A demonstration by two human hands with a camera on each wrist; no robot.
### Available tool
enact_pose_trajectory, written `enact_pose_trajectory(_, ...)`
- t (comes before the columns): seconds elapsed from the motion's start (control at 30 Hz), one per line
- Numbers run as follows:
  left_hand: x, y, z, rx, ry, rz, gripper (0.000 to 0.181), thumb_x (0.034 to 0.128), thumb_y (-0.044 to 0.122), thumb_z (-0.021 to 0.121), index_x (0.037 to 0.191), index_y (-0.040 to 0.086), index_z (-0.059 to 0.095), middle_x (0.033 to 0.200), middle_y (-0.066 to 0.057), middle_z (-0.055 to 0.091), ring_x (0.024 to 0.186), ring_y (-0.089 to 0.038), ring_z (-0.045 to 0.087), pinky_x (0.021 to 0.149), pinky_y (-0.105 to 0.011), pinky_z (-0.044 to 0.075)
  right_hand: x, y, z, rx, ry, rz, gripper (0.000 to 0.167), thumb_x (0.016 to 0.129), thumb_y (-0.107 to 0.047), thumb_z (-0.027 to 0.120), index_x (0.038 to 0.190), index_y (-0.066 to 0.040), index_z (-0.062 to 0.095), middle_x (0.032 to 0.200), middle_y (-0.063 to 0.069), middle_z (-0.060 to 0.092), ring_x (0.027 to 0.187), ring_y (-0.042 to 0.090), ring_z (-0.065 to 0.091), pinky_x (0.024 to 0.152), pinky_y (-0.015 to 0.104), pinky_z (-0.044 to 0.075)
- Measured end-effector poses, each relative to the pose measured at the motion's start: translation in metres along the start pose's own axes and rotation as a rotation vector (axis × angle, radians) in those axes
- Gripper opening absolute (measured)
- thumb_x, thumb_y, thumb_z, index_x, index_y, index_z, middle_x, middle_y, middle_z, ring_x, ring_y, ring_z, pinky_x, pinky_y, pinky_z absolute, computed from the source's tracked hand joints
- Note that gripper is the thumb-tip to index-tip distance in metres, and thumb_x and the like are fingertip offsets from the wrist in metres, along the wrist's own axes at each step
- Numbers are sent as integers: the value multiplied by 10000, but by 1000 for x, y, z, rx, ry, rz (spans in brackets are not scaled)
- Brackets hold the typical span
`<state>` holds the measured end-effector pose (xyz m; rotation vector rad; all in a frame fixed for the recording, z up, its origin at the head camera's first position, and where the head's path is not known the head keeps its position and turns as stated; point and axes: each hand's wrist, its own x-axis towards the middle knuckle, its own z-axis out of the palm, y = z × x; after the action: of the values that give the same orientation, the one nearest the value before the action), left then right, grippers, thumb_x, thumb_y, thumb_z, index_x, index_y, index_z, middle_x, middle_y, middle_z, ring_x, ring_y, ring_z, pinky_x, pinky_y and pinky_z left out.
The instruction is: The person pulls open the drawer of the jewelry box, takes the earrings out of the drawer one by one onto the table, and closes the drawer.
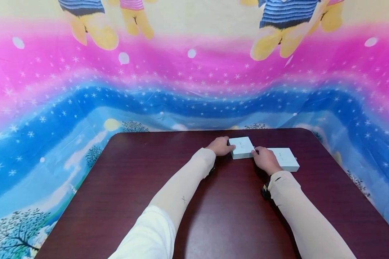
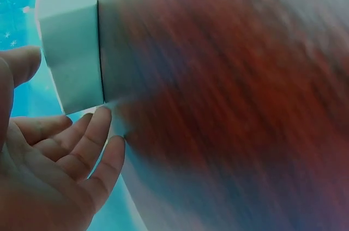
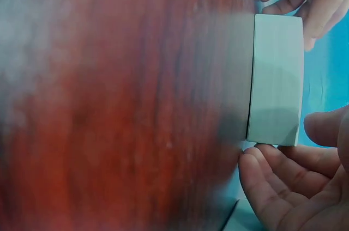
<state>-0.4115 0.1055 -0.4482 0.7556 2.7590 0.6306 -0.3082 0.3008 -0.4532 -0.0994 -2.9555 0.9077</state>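
Two white boxes lie on the table. The left one (image 1: 242,146) is between the hands, flat on the tabletop. My left hand (image 1: 219,146) touches its left side, thumb at the top edge; in the left wrist view the fingers of that hand (image 2: 65,160) meet the end of the box (image 2: 73,56) and are slightly bent. At its right side is my right hand (image 1: 266,160). The right wrist view shows this hand (image 3: 300,179) with fingertips against the near end of the box (image 3: 277,78), thumb apart from the fingers.
The second white box (image 1: 286,159) lies to the right, partly behind the right hand. Both stand near the far edge of the dark red-brown table (image 1: 133,187). A patterned pink and blue cloth (image 1: 194,79) hangs behind and around the table.
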Motion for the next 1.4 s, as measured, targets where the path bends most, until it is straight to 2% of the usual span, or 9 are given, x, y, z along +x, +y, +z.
enact_pose_trajectory(0.17,-2,0,-1,-51,3,-3,682,1001,457,503,1534,88,292,1509,-51,392,1353,-179,392,1057,-347,355,-1,-3,-2,2,-22,2,436,1063,-235,384,1330,86,513,1215,282,571,1072,419,552,880,546,434)
enact_pose_trajectory(0.3,0,-1,-1,-35,-1,8,686,1003,450,505,1540,92,274,1520,-55,376,1363,-181,379,1061,-346,350,-2,-5,-1,-9,-10,1,417,1063,-224,375,1300,78,540,1155,266,599,1008,393,577,835,524,444)
enact_pose_trajectory(0.5,3,-4,-1,-32,-7,16,681,997,456,515,1535,100,296,1514,-45,387,1358,-177,384,1057,-342,354,0,-7,0,-19,-1,15,408,1059,-212,381,1290,77,552,1191,277,588,1025,403,578,846,533,447)
enact_pose_trajectory(0.7,2,-7,-1,-49,-16,28,686,994,462,515,1531,92,304,1506,-46,398,1351,-177,395,1053,-346,360,0,-8,1,-30,9,11,388,1052,-209,396,1240,67,594,1101,254,624,923,360,600,778,493,450)
enact_pose_trajectory(0.87,1,-6,-1,-34,-27,30,674,993,460,521,1529,106,317,1503,-31,404,1343,-164,406,1050,-339,364,-2,-7,0,-19,0,9,380,1049,-213,409,1233,58,602,1089,242,624,842,324,591,736,470,438)
enact_pose_trajectory(1.13,-7,1,-1,-38,-46,46,667,994,450,526,1524,99,326,1501,-37,410,1335,-165,419,1048,-343,369,-7,-3,1,-18,-20,30,404,1049,-220,421,1292,69,562,1240,289,562,987,385,592,823,527,463)
enact_pose_trajectory(1.4,-10,-6,-4,-29,-36,39,654,998,444,523,1522,103,332,1492,-37,420,1324,-158,431,1036,-340,381,-2,-9,0,-32,-72,6,468,1042,-242,435,1372,87,481,1328,300,505,1165,446,513,937,577,409)
